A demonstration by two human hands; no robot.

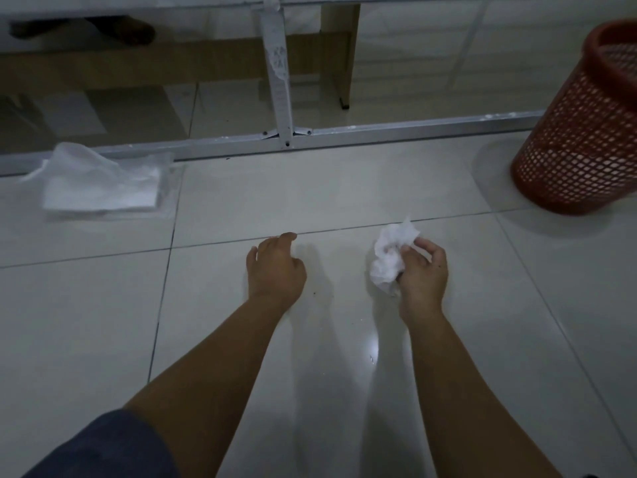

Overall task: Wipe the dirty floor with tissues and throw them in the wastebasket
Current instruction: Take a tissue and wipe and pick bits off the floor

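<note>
Two bare forearms reach out over a pale tiled floor (103, 305). The right hand (422, 272) grips a crumpled white tissue (389, 258), its fingers (418, 251) and thumb curled round the wad, which bulges out to the left of the palm and sits low over the tile, just below a grout line; whether it touches the floor cannot be told. The left hand (275, 265) holds nothing, its fingers loosely curled downward above the floor, well apart from the tissue. A few small dark specks show on the glossy tile between the two hands and nearer the person, beside a bright glare spot.

Far to the left, near a metal rail (413, 127) that runs across the floor, lies a clear plastic pack of tissues (103, 184) with one white sheet sticking up from it. At the upper right stands a red mesh wastebasket (579, 132), upright on the floor just this side of the rail, well apart from both hands. Beyond the rail are wooden furniture legs. A dark blue sleeve (103, 450) shows at the lower left.
</note>
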